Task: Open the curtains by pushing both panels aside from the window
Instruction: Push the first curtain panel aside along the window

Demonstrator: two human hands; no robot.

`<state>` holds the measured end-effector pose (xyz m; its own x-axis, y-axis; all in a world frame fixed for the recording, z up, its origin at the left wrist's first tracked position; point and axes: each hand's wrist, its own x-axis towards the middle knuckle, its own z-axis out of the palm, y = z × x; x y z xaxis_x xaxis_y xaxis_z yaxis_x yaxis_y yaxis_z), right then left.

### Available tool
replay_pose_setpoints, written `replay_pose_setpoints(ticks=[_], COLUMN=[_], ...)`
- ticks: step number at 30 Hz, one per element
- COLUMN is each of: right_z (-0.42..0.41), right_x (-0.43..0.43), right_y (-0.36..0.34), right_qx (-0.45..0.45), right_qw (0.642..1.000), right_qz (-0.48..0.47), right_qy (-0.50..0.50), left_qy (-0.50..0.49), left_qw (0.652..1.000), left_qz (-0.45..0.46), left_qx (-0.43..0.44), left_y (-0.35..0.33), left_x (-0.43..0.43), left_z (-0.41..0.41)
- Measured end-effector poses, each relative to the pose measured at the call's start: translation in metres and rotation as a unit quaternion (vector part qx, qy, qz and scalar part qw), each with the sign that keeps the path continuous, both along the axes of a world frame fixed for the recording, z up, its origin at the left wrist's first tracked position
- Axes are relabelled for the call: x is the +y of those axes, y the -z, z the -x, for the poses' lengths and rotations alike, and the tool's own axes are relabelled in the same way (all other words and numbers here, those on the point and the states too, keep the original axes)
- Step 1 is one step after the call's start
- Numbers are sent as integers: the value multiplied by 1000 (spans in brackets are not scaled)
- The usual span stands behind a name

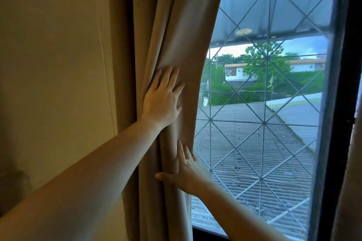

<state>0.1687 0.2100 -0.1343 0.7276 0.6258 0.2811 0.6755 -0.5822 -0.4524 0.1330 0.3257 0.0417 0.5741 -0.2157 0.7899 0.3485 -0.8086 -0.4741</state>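
Left curtain panel (172, 25), beige, gathered into vertical folds against the wall (54, 64) at the left side of the window (264, 103); its free edge bows outward to the right around mid-height and runs down toward the sill. Left hand (162, 100) flat on the cloth, fingers spread and pointing up, palm pressed to the folds, not clenched and gripping nothing; the bare forearm reaches in from the lower left. Right hand (187, 170) lower on the same panel, also flat and unclenched: fingers extended upward along the curtain's edge, thumb stretched out to the left across the folds, no fabric pinched between them so far as can be seen. Its forearm enters from the bottom right, crossing in front of the glass. Both hands touch the panel, left above right, well apart from each other. Right curtain panel (348, 172) shows only as a beige strip at the far right edge of the view, beside the dark window frame (337, 143). Most of the glass between the two panels is uncovered. Behind the pane, a metal grille (264, 123) of crossing diagonal bars. Outside: a corrugated roof (244, 152) below, green trees and pale buildings farther off, an awning overhead.
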Motion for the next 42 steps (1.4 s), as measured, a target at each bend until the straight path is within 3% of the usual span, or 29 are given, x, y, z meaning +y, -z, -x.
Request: replay_pose_setpoints(ticks=[28, 42], right_z=[1, 15], right_x=[148, 177], right_y=[-6, -6], right_qx=[16, 14], right_qw=[997, 996], right_qz=[33, 46], right_qy=[-63, -77], left_qy=[-124, -151], left_qw=[992, 988], left_qz=[11, -9], left_qx=[-1, 7], left_y=[3, 1], left_x=[139, 160], left_z=[15, 25])
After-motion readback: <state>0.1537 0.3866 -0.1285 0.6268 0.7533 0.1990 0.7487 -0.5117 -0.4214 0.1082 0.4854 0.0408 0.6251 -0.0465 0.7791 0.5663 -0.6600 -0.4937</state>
